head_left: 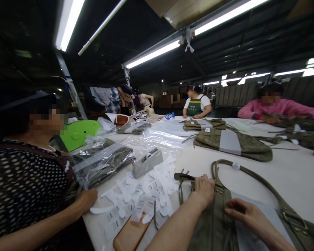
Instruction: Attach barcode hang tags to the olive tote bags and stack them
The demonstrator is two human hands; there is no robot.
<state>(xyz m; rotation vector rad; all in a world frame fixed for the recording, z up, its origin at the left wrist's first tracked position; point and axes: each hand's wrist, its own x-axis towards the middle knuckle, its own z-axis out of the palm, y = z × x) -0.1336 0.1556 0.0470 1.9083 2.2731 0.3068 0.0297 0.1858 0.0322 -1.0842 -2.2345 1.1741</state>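
An olive canvas bag (214,223) lies on the table right in front of me, its shoulder strap (263,176) looped to the right with a metal buckle. My left hand (204,190) is closed on the top edge of the bag. A dark strip with a rounded end (183,176) sticks out to the left of that hand; its kind is unclear. Over the bag's right part, my right hand (247,213) is held with fingers slightly curved and thumb apart, its fingertips at the bag's edge. Beneath it lies a pale paper wrap (261,212), partly hidden by the hand.
White printed labels (146,191) are heaped left of the bag, near a grey tape dispenser (148,162) and a brown phone-like case (132,233). Plastic-wrapped bags (104,160) lie beyond. Another olive bag (253,146) lies ahead. A co-worker's hand (87,202) is at the left edge.
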